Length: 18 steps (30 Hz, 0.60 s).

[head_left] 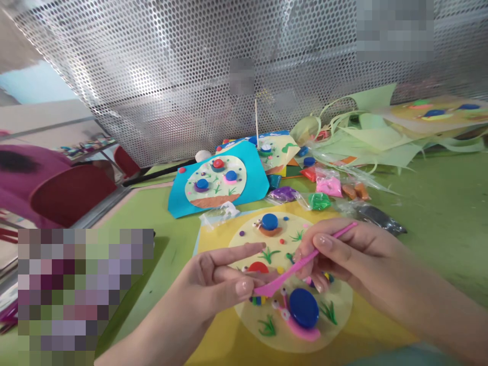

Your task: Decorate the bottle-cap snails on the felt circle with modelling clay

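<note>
My right hand [345, 254] is closed on a pink plastic modelling tool [301, 264], which slants down to the left. Its flat tip rests against the thumb of my left hand [217, 282]. That hand has its index finger stretched out and its thumb pressed to the tool's tip; whether a bit of clay sits there I cannot tell. Both hands hover over a pale round craft disc [335, 310] on yellow paper [224, 340]. The disc carries clay snails with blue bottle-cap shells [304, 307], green grass tufts and small dots.
A second disc on blue paper [259, 178] lies behind. Small bags of coloured clay [324, 190] and a dark bag [379, 217] lie to the right. Green paper scraps [381, 137] pile by the perforated metal screen [190, 76]. A red chair [68, 193] stands left.
</note>
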{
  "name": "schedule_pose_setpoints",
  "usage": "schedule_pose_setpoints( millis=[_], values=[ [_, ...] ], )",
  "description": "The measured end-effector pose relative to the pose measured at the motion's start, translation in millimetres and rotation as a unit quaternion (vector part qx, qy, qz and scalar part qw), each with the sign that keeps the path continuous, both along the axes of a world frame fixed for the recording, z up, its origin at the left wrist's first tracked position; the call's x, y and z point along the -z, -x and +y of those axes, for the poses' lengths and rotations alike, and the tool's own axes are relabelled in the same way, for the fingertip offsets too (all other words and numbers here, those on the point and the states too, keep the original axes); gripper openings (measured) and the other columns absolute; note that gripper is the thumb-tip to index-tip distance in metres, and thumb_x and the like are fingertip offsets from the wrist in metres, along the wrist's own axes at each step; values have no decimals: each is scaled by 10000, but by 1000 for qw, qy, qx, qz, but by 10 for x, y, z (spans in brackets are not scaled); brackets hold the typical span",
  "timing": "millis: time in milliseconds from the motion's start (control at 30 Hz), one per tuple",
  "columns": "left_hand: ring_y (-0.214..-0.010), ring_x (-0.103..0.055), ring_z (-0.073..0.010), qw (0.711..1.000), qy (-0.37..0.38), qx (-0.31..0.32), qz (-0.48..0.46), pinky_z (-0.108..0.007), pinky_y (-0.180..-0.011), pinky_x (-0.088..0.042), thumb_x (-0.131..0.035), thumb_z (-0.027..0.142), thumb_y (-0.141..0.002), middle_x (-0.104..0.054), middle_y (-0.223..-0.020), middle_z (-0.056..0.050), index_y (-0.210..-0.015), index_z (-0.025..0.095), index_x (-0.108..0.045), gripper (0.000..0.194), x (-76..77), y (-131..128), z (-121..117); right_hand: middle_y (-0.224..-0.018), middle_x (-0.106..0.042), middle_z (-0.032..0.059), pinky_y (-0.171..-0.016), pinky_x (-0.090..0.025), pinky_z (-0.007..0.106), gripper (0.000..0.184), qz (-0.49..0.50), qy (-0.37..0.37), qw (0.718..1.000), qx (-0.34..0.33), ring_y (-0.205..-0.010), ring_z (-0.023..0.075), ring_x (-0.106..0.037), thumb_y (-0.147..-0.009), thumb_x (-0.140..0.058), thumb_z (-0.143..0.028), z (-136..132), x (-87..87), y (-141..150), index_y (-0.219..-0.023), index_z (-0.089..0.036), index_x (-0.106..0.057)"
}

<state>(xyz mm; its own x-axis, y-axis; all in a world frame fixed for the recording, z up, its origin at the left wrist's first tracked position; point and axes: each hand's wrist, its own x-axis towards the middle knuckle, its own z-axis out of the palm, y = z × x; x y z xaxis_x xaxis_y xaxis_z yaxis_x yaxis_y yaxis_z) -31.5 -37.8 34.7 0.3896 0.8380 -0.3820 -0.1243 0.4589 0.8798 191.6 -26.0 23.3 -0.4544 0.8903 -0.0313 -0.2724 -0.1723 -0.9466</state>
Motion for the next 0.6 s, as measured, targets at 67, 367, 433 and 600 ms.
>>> schedule_pose_setpoints(
  millis=[67,367,433,600],
  values=[
    [-903,-678,-254,1000,-2,2,7,-400,-1013,-344,-820,393,-596,-750,-837,-93,-1099,160,-650,580,3,1,-1,-597,-632,-30,-549,-421,172,206,1,-5,1000,1,-564,73,-553,-840,-595,-379,-3,-4,4,-753,-221,-694],
    [-918,-669,-267,998,-32,-23,45,-375,-945,-395,-725,477,-689,-756,-776,-55,-1138,206,-630,533,-16,10,30,-587,-623,-15,-552,-431,181,198,-9,-3,1000,18,-556,81,-552,-821,-617,-385,-5,-34,-4,-747,-228,-713],
    [-1015,-627,-279,989,-87,-64,105,-368,-944,-387,-640,496,-765,-756,-804,-54,-1199,218,-584,518,-53,30,98,-606,-630,-10,-564,-441,184,212,-29,-15,999,22,-572,88,-566,-836,-596,-394,3,-17,-28,-759,-234,-712],
    [-1081,-577,-263,925,-272,-119,239,-283,-927,-372,-620,387,-808,-742,-925,-41,-1212,218,-566,441,-90,162,348,-678,-636,-5,-568,-465,187,241,-128,-85,988,31,-596,99,-575,-856,-552,-419,52,-19,-70,-763,-251,-697]
  ],
)
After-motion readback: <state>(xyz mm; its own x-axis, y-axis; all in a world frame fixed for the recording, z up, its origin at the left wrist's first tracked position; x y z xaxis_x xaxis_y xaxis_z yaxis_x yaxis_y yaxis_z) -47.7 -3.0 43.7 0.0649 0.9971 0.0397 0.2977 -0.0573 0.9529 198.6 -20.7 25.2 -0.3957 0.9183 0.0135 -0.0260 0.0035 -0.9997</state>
